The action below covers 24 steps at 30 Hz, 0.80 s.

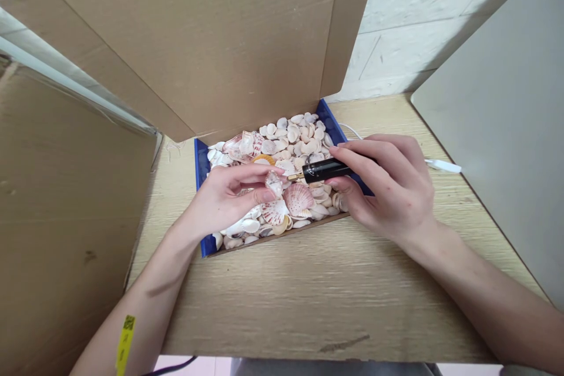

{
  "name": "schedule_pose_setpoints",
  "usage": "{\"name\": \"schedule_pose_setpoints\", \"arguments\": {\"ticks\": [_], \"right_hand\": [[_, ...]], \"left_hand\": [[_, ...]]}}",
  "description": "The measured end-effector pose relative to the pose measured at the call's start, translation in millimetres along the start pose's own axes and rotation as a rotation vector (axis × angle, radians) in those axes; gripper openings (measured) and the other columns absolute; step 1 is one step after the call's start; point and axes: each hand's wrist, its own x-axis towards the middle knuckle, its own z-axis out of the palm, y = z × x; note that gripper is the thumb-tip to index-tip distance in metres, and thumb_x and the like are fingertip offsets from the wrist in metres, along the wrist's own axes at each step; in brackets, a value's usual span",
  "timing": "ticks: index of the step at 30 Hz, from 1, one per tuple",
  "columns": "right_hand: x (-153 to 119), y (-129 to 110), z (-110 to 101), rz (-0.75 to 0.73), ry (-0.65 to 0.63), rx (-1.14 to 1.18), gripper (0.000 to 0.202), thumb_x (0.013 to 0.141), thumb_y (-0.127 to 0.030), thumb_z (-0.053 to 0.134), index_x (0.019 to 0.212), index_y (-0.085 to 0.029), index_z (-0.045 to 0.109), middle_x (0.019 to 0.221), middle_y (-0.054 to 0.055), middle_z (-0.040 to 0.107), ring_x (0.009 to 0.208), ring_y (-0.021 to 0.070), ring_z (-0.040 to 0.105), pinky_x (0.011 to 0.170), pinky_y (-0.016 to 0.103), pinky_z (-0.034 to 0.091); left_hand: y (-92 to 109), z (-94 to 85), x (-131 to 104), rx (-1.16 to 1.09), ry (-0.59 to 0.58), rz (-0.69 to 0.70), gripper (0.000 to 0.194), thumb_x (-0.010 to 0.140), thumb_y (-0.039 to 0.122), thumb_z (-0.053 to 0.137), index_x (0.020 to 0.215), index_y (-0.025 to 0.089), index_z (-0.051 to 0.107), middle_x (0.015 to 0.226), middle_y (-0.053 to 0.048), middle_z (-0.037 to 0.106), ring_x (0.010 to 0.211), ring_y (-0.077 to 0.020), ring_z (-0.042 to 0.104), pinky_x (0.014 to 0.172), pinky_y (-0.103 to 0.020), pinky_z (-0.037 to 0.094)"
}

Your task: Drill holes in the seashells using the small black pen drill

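Observation:
Between the thumb and fingers of my left hand [224, 191] is a small pale seashell [274, 183], partly covered by the fingertips. My right hand [392, 185] grips a black, pen-like mini electric drill [324, 170] with a brass-coloured tip pointing left. That tip is close to the shell; whether they touch I cannot tell. Both hands are above a shallow blue-sided box [203, 247] filled with many shells. Below the drill tip lie a pink scallop shell [298, 200] and a white scallop shell with reddish streaks [275, 212]. A yellow-orange shell [264, 159] shows behind my left fingers.
The box rests on a light wooden table [264, 299]. A tall cardboard panel [211, 35] stands right behind it, another cardboard piece [66, 188] at the left, and a grey-white panel [497, 100] at the right. A white cable [351, 131] runs behind my right hand.

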Motion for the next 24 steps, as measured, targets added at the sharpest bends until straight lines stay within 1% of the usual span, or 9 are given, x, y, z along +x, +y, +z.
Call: {"name": "schedule_pose_setpoints", "arguments": {"ticks": [2, 4, 7, 9, 11, 13, 16, 19, 24], "right_hand": [[-0.6, 0.6, 0.8, 0.009, -0.022, 0.005, 0.036, 0.083, -0.025, 0.064, 0.118, -0.020, 0.056, 0.101, 0.010, 0.068, 0.093, 0.0241, 0.060, 0.080, 0.041, 0.051], [-1.0, 1.1, 1.5, 0.030, -0.062, 0.011, 0.032, 0.084, -0.027, 0.062, 0.115, -0.020, 0.058, 0.100, 0.009, 0.068, 0.090, 0.0233, 0.059, 0.078, 0.040, 0.051], [-1.6, 1.3, 1.8, 0.065, -0.137, 0.037, 0.029, 0.086, -0.030, 0.060, 0.112, -0.019, 0.059, 0.095, 0.008, 0.068, 0.082, 0.0214, 0.059, 0.071, 0.036, 0.049], [-2.0, 0.6, 1.5, 0.085, -0.178, 0.046, 0.026, 0.087, -0.032, 0.057, 0.109, -0.018, 0.060, 0.089, 0.007, 0.068, 0.076, 0.0196, 0.058, 0.067, 0.034, 0.048], [-2.1, -0.5, 0.7, 0.098, -0.209, 0.040, 0.024, 0.089, -0.034, 0.055, 0.106, -0.018, 0.060, 0.082, 0.006, 0.067, 0.069, 0.0178, 0.057, 0.062, 0.031, 0.046], [-2.0, -1.8, -0.5, 0.102, -0.237, 0.034, 0.023, 0.090, -0.035, 0.053, 0.101, -0.017, 0.061, 0.076, 0.005, 0.066, 0.064, 0.0159, 0.056, 0.058, 0.029, 0.044], [-1.5, -2.7, -1.9, 0.092, -0.271, 0.048, 0.021, 0.091, -0.034, 0.051, 0.095, -0.016, 0.061, 0.070, 0.002, 0.064, 0.055, 0.0129, 0.053, 0.051, 0.026, 0.039], [-1.2, -1.5, -2.3, 0.060, -0.252, 0.042, 0.020, 0.090, -0.034, 0.053, 0.094, -0.017, 0.060, 0.070, 0.002, 0.063, 0.055, 0.0131, 0.052, 0.051, 0.026, 0.039], [-1.2, 2.0, -2.4, -0.023, -0.148, 0.029, 0.026, 0.085, -0.032, 0.061, 0.105, -0.017, 0.057, 0.086, 0.007, 0.067, 0.071, 0.0173, 0.057, 0.064, 0.030, 0.047]], "left_hand": [[1.5, -1.0, 0.3, 0.001, -0.031, -0.009, 0.021, 0.074, 0.021, 0.071, 0.094, 0.022, 0.076, 0.085, -0.003, 0.076, 0.067, -0.0137, 0.066, 0.060, -0.022, 0.054], [1.7, -2.5, 0.2, 0.026, -0.046, -0.009, 0.021, 0.074, 0.022, 0.072, 0.094, 0.023, 0.077, 0.081, -0.002, 0.076, 0.063, -0.0132, 0.064, 0.056, -0.021, 0.052], [0.2, -4.4, 0.0, 0.081, -0.046, -0.001, 0.023, 0.075, 0.023, 0.071, 0.097, 0.026, 0.076, 0.077, 0.001, 0.076, 0.054, -0.0110, 0.059, 0.049, -0.019, 0.047], [-1.3, -5.2, 0.0, 0.105, -0.028, 0.015, 0.025, 0.075, 0.024, 0.072, 0.099, 0.027, 0.076, 0.075, 0.001, 0.076, 0.052, -0.0106, 0.058, 0.047, -0.019, 0.045], [-2.8, -5.7, 0.2, 0.108, 0.002, 0.036, 0.025, 0.074, 0.025, 0.073, 0.099, 0.026, 0.076, 0.078, 0.000, 0.076, 0.055, -0.0116, 0.060, 0.049, -0.020, 0.047], [-3.8, -5.9, 0.4, 0.101, 0.024, 0.051, 0.025, 0.074, 0.025, 0.073, 0.098, 0.025, 0.076, 0.083, -0.001, 0.077, 0.062, -0.0133, 0.064, 0.055, -0.022, 0.051], [-4.2, -5.8, 0.7, 0.092, 0.023, 0.056, 0.025, 0.075, 0.026, 0.073, 0.100, 0.026, 0.076, 0.087, -0.002, 0.077, 0.072, -0.0151, 0.067, 0.062, -0.023, 0.053], [-4.0, -5.1, 0.4, 0.079, 0.011, 0.039, 0.024, 0.075, 0.027, 0.073, 0.099, 0.026, 0.076, 0.085, -0.002, 0.077, 0.073, -0.0159, 0.068, 0.062, -0.023, 0.053], [-4.1, -4.9, -0.2, 0.071, -0.003, 0.028, 0.023, 0.075, 0.026, 0.073, 0.097, 0.027, 0.076, 0.083, 0.000, 0.077, 0.071, -0.0161, 0.068, 0.063, -0.024, 0.055]]}}
